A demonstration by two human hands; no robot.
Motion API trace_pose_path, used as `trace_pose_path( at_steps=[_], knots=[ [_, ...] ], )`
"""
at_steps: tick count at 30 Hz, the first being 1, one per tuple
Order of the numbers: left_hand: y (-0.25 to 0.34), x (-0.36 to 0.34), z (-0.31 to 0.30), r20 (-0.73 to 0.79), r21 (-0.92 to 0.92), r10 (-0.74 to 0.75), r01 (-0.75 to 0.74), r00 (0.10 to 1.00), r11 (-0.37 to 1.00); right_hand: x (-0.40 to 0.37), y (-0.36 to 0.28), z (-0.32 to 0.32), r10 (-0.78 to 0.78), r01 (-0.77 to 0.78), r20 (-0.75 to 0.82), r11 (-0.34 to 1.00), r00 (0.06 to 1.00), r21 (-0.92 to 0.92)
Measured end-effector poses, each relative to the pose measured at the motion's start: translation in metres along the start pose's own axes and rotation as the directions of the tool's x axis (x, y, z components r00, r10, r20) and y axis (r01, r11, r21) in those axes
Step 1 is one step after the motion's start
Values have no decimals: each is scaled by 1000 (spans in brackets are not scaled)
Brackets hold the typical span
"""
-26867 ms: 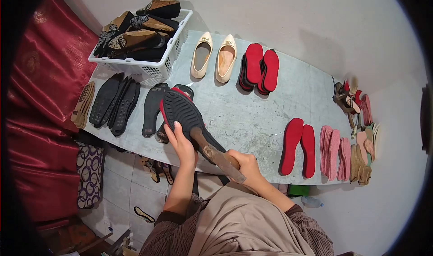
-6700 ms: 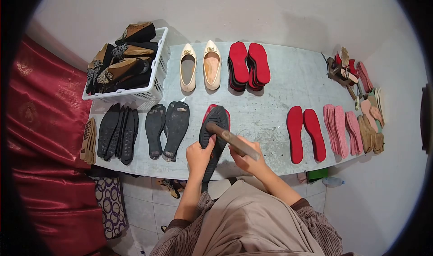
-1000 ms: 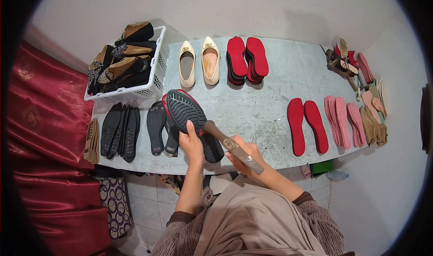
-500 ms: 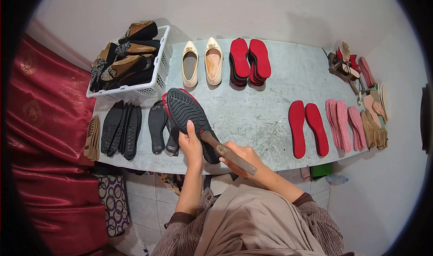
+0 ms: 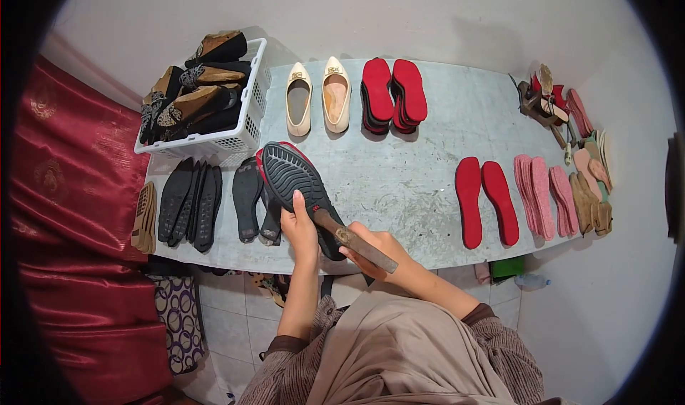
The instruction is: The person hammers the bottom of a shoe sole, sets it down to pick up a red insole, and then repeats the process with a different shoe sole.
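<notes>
My left hand (image 5: 301, 228) holds a black ridged sole with a red edge (image 5: 291, 178), tilted up off the grey table (image 5: 399, 177) with its tread facing me. My right hand (image 5: 378, 252) grips the wooden handle of a hammer (image 5: 353, 239). The hammer's head rests against the heel end of the sole, just right of my left thumb. Both hands are at the table's near edge.
A white basket of dark shoes (image 5: 203, 91) stands at the back left. Black soles (image 5: 191, 204), cream flats (image 5: 317, 97), stacked red insoles (image 5: 392, 95), a red insole pair (image 5: 485, 200) and pink and tan insoles (image 5: 564, 202) lie around. Red cloth (image 5: 64, 191) hangs at left.
Over the last second the hammer has come down from slightly above onto the heel end of the sole. My left hand keeps the sole tilted in the same place.
</notes>
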State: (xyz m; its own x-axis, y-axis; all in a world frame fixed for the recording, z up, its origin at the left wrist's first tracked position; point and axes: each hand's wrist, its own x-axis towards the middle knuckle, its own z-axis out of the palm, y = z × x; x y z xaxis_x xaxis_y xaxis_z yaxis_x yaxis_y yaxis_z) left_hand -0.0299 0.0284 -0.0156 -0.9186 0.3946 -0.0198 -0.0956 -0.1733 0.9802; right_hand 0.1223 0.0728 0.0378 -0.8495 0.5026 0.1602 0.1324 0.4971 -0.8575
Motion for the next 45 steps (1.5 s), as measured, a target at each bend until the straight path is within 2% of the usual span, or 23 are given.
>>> trace_pose_path(
  at_steps=[8,17,19,23,25,26,28,31,35,38,40,43,45],
  knots=[
    [0,-1,-1,9,1,-38,38,999,999,2,2,0,-18,18,-4,999,1000,36],
    [3,1,2,6,-19,-54,54,999,998,2,4,-3,-23,23,-42,1000,999,-13],
    [9,2,5,-12,-107,-21,20,1000,994,-1,6,-3,-113,106,-68,989,991,-99],
    [8,6,3,26,-150,-26,30,999,988,1,2,-7,-134,127,-69,987,989,-104],
    [6,7,4,22,-14,89,-89,996,996,3,0,-10,-142,135,-37,981,989,-137],
    [5,8,4,24,-13,92,-91,995,996,2,0,-10,-143,137,-40,981,989,-136],
    [12,5,7,5,-161,8,-7,1000,987,-3,-2,-10,-132,133,-56,991,990,14],
    [11,9,3,30,-137,24,-19,999,990,-2,-5,-8,-84,84,1,993,996,-81],
    [4,14,-2,38,-99,25,-21,999,995,-2,-5,-9,-110,109,-9,993,994,-49],
    [13,10,-3,11,-114,45,-44,999,992,-6,-2,-6,-122,123,-58,992,991,20],
    [18,9,-1,16,-73,70,-69,997,995,-1,0,-3,-146,135,-95,985,985,-112],
    [16,10,1,-18,-100,64,-66,998,993,-1,3,-5,-210,189,-118,968,971,-167],
    [19,13,0,-27,-121,71,-74,997,990,-4,2,-7,-203,190,-139,977,969,-100]
  ],
)
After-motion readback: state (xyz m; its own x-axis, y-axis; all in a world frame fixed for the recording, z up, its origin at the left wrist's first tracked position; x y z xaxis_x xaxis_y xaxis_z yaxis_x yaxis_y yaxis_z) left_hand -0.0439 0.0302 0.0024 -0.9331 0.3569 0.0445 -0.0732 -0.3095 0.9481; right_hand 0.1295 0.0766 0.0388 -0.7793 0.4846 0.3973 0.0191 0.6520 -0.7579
